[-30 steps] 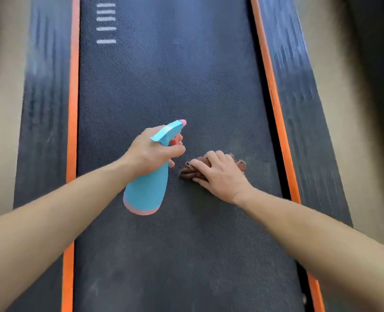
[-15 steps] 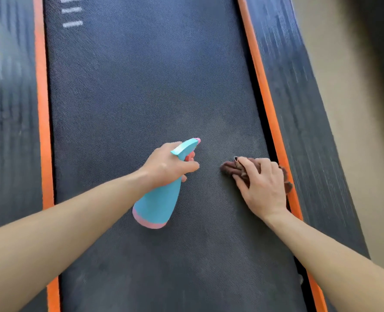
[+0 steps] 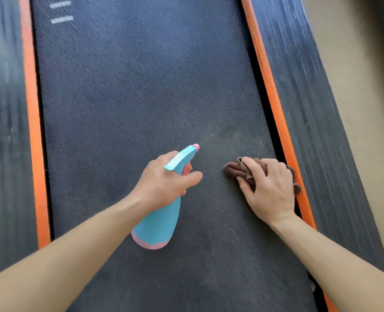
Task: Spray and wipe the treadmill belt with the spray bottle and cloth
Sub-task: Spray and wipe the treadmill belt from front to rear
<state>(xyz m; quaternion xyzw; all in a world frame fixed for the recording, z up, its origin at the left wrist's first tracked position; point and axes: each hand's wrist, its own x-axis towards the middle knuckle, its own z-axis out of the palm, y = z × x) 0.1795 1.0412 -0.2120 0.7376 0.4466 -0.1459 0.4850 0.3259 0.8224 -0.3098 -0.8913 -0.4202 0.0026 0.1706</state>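
Orange strips [image 3: 273, 97] edge ribbed black side rails [image 3: 312, 131]; beige floor [image 3: 357, 86] beyond.

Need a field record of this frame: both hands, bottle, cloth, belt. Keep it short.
left hand: grips the neck of the light blue plastic spray bottle with a pink base
nozzle: points away from the person, over the belt
right hand: holds the crumpled brown cloth down on the belt
cloth position: near the belt's right edge, beside the orange strip
belt: dark, textured treadmill surface

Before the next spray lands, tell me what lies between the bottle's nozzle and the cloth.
Nothing but bare treadmill belt lies between the spray bottle and the cloth, as the head view shows.
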